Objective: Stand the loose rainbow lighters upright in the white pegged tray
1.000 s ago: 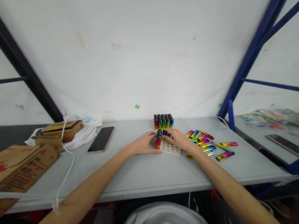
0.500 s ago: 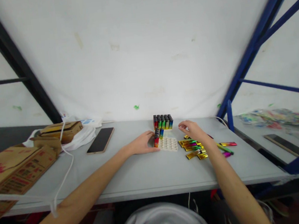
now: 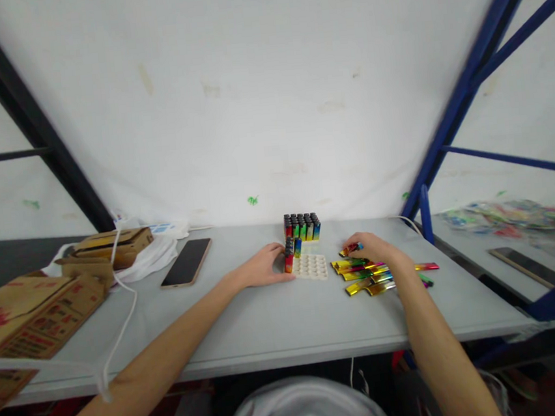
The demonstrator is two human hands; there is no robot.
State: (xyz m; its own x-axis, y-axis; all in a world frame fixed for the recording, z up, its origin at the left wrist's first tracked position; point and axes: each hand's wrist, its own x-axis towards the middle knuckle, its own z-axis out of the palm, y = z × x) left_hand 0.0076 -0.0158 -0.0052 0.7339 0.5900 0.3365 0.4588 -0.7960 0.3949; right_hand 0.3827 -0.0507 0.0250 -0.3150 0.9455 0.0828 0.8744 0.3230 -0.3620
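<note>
My left hand (image 3: 266, 266) rests at the left end of a white tray (image 3: 316, 267) with round holes, its thumb and fingers around a row of red lighters (image 3: 289, 256) standing there. One blue-and-yellow lighter (image 3: 298, 248) stands beside that row. Right of the tray, my right hand (image 3: 364, 247) pinches a shiny lighter (image 3: 351, 250) above a loose pile of metallic lighters (image 3: 358, 286), gold, red, green and purple. Behind the tray stands a full block of upright lighters with black tops (image 3: 302, 226).
A phone (image 3: 186, 262) lies to the left, near cardboard boxes (image 3: 37, 313), a white plastic bag (image 3: 151, 259) and a white cord. Blue metal posts (image 3: 462, 85) rise at the right. Beyond them are another phone (image 3: 526, 266) and colourful plastic packets (image 3: 514, 218).
My right hand has moved slightly right and down to the pile and taken hold of a lighter. My left hand stays at the row of red lighters.
</note>
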